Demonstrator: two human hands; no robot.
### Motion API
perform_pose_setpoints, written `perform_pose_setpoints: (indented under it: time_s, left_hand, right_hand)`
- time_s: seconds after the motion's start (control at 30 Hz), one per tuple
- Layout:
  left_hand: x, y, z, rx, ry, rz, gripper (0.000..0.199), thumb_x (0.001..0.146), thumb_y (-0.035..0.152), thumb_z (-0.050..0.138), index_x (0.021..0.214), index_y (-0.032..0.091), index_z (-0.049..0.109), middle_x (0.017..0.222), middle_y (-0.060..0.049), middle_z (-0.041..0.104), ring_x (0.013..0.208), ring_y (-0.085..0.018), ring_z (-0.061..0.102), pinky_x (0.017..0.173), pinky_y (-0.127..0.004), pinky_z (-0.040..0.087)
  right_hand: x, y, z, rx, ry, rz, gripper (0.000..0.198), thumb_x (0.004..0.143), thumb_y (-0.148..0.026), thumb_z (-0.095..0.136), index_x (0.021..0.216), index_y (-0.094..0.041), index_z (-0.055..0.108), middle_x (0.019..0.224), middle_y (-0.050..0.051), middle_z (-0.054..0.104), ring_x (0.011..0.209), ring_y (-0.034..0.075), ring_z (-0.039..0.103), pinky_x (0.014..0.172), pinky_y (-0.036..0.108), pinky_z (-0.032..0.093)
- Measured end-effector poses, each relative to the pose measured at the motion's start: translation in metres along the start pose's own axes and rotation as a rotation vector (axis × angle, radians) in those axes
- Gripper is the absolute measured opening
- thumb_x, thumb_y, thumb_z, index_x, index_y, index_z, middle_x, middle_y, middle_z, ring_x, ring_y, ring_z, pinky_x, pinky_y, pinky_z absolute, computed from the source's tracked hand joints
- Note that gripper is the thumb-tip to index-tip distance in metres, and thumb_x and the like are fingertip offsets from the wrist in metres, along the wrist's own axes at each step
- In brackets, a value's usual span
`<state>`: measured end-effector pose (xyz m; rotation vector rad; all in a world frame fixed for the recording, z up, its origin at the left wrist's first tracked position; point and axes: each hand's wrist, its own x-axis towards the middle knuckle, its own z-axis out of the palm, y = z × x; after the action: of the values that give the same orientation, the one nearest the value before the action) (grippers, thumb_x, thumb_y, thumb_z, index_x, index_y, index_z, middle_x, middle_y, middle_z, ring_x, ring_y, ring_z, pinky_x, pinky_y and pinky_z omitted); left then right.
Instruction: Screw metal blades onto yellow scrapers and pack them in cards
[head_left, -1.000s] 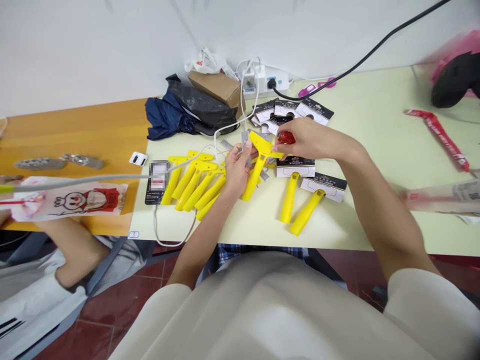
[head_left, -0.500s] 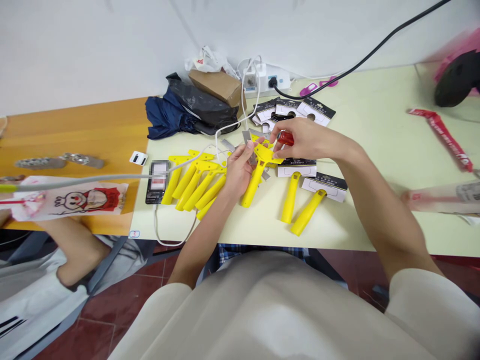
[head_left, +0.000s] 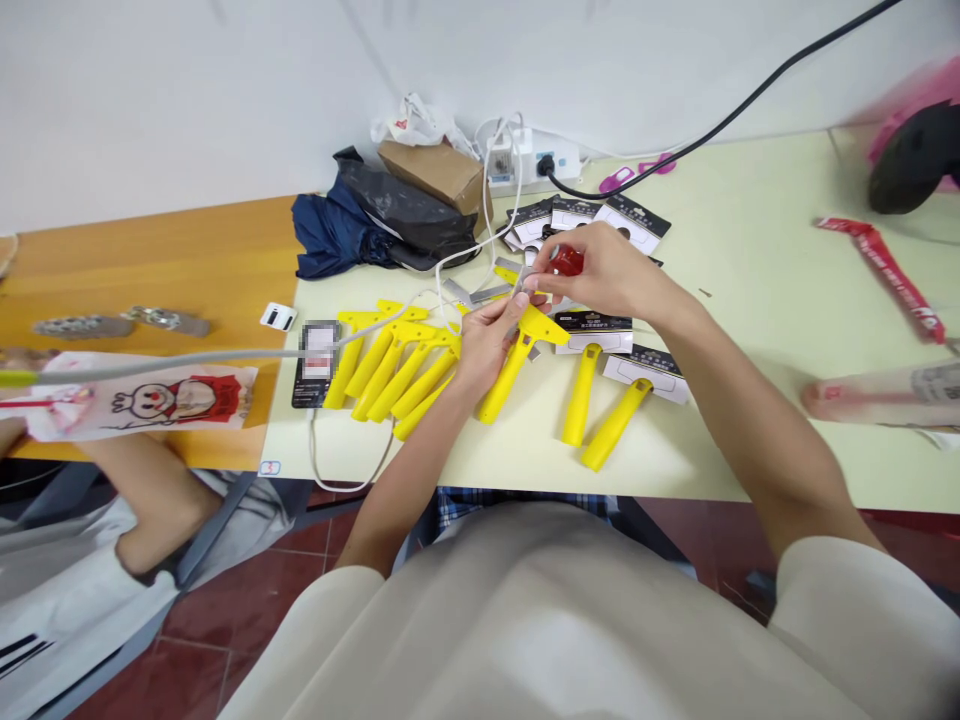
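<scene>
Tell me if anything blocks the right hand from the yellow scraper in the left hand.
Nothing visible does. The right hand, with a red handle in its grip, has its fingertips at a small metal piece beside the yellow scraper. The white cable lies left of them.

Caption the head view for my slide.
Left hand holds a yellow T-shaped handle while the right hand grips a red object.

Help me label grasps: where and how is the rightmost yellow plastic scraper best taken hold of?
Probably by the middle of its long yellow plastic handle, from above and the near side, gripping across the narrow width. The handle lies bare with its free end facing the near side, while a black-and-white rectangular card sits at its far end.
</scene>
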<state>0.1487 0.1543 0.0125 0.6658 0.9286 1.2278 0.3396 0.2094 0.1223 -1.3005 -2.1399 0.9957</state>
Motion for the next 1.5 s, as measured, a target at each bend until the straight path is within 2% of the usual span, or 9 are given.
perform_pose_setpoints:
  time_s: [0.1,0.2,0.33,0.43,0.6,0.83,1.1,1.23,1.5]
  left_hand:
    - [-0.001,0.003,0.003,-0.002,0.007,-0.014,0.038,0.098,0.056,0.088,0.113,0.02,0.089,0.121,-0.012,0.088,0.128,-0.029,0.082,0.101,-0.035,0.068]
    - [0.0,0.005,0.003,-0.023,0.001,0.012,0.032,0.104,0.048,0.082,0.12,0.021,0.088,0.133,-0.012,0.086,0.138,-0.029,0.078,0.109,-0.036,0.065]
    - [0.002,0.003,-0.001,-0.066,-0.038,0.051,0.035,0.093,0.025,0.09,0.128,0.024,0.086,0.145,-0.01,0.081,0.147,-0.029,0.073,0.119,-0.039,0.061]
    - [0.001,0.002,-0.003,-0.06,-0.052,0.027,0.047,0.089,0.024,0.092,0.135,0.028,0.082,0.15,-0.009,0.079,0.147,-0.032,0.072,0.115,-0.042,0.064]
    - [-0.003,0.005,0.001,-0.09,-0.05,-0.012,0.078,0.089,0.021,0.095,0.158,0.038,0.063,0.148,-0.007,0.08,0.145,-0.03,0.074,0.113,-0.042,0.066]
    - [0.0,0.009,0.001,-0.033,-0.134,-0.077,0.036,0.089,0.038,0.097,0.114,0.022,0.077,0.131,-0.014,0.085,0.138,-0.032,0.077,0.112,-0.043,0.068]
    - [-0.005,0.017,-0.005,-0.021,-0.152,-0.149,0.042,0.095,0.047,0.092,0.129,0.027,0.078,0.127,-0.009,0.086,0.125,-0.031,0.082,0.1,-0.043,0.075]
    - [-0.005,0.016,-0.005,-0.026,-0.155,-0.151,0.044,0.095,0.046,0.091,0.133,0.027,0.079,0.122,-0.009,0.087,0.124,-0.031,0.083,0.099,-0.042,0.076]
    - [-0.007,0.014,-0.005,-0.003,-0.243,-0.143,0.05,0.095,0.047,0.092,0.138,0.025,0.08,0.12,-0.01,0.087,0.119,-0.03,0.084,0.099,-0.041,0.075]
  right_hand:
    - [-0.006,-0.007,-0.011,0.047,0.034,-0.023,0.027,0.097,-0.052,0.081,0.094,-0.027,0.072,0.082,0.003,0.074,0.08,0.025,0.069,0.073,0.039,0.049]
    - [-0.02,-0.022,-0.028,0.136,0.229,-0.073,0.035,0.1,-0.062,0.08,0.095,-0.029,0.069,0.089,0.004,0.074,0.08,0.027,0.074,0.069,0.041,0.049]
    - [-0.036,-0.038,-0.048,0.241,0.501,-0.161,0.041,0.098,-0.065,0.084,0.087,-0.032,0.062,0.089,0.005,0.064,0.091,0.034,0.082,0.068,0.046,0.055]
    - [-0.038,-0.037,-0.057,0.339,0.574,-0.169,0.04,0.096,-0.054,0.09,0.086,-0.031,0.059,0.083,0.004,0.063,0.095,0.035,0.084,0.077,0.049,0.064]
    - [-0.036,-0.031,-0.066,0.301,0.531,-0.148,0.03,0.098,-0.043,0.086,0.086,-0.031,0.062,0.081,0.006,0.07,0.091,0.034,0.084,0.074,0.05,0.065]
    - [-0.052,-0.037,-0.068,0.141,0.486,-0.156,0.012,0.099,-0.032,0.085,0.094,-0.027,0.075,0.089,0.006,0.08,0.089,0.033,0.084,0.072,0.045,0.055]
    - [-0.039,-0.026,-0.059,-0.075,0.123,0.027,0.021,0.098,-0.046,0.08,0.108,-0.028,0.084,0.066,0.002,0.07,0.063,0.026,0.066,0.063,0.044,0.047]
    - [-0.031,-0.026,-0.047,-0.129,0.101,0.08,0.027,0.096,-0.051,0.08,0.114,-0.031,0.084,0.067,0.0,0.067,0.067,0.025,0.061,0.064,0.042,0.046]
    - [-0.025,-0.023,-0.037,-0.117,0.078,0.074,0.02,0.095,-0.037,0.079,0.112,-0.027,0.082,0.077,0.002,0.068,0.069,0.023,0.058,0.068,0.041,0.045]
